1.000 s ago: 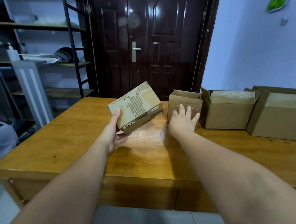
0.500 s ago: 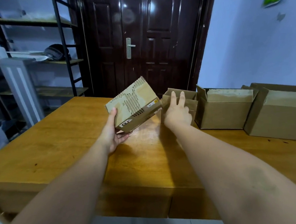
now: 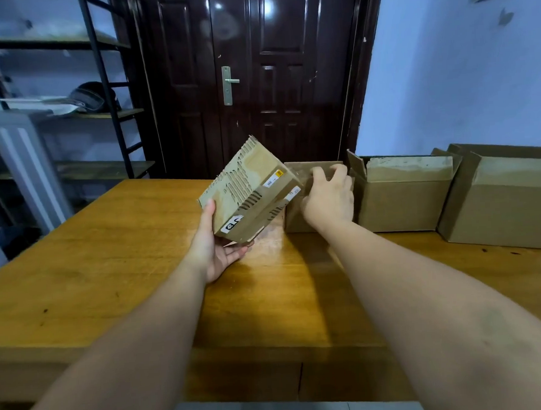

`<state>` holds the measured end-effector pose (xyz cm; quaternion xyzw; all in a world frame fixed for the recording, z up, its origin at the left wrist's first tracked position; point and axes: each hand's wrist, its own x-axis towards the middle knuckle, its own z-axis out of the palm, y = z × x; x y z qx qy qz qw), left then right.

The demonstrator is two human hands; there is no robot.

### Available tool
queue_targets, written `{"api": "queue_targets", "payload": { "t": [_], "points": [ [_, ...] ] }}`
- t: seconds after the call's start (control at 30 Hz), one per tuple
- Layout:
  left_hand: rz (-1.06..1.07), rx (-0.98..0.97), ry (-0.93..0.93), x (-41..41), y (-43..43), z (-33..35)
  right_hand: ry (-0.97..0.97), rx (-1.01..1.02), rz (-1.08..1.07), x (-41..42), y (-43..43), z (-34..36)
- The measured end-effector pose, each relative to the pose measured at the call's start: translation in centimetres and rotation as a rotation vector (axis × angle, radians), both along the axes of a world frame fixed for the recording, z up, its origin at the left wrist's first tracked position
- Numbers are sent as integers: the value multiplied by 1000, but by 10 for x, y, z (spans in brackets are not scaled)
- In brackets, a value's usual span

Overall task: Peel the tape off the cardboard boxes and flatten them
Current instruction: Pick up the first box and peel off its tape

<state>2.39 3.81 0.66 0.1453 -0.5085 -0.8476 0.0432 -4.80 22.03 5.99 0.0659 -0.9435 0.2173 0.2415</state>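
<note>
Now the left hand (image 3: 217, 255) grips a small torn box (image 3: 249, 193), tilted up above the table (image 3: 108, 262). The right hand (image 3: 329, 198), fingers spread, reaches its far right corner. I think it should pinch the tape end and pull slowly while the left holds tight.

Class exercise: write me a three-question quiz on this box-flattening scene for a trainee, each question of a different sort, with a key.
1. True or false: the left hand holds the small box clear of the table.
2. How many boxes stand on the table?
3. The right hand is at: A the door handle, B the nearest standing box, C the shelf.

Key: 1 true; 2 three; 3 B.
</note>
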Motion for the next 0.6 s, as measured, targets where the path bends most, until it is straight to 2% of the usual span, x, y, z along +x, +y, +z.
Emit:
{"api": "queue_targets", "payload": {
  "t": [0.1, 0.17, 0.23, 0.3, 0.43, 0.5, 0.6],
  "points": [
    [-4, 44, 20, 10, 5, 6, 91, -268, 172, 12, -1, 5],
    [-39, 48, 27, 18, 7, 10, -39, -559, 287, 22, -6, 15],
    [-131, 66, 19, 29, 7, 14, -215, -746, 346, 32, -11, 25],
    [-231, 136, 3, 42, 6, 18, -307, -820, 371, 42, -11, 32],
    [-357, 162, 8, 66, 2, 31, -323, -939, 519, 61, -8, 36],
    [-374, 95, -12, 73, 2, 34, -481, -1004, 609, 76, -10, 38],
    [-405, -85, -52, 86, 4, 34, -648, -989, 674, 93, -12, 37]
  ]
}}
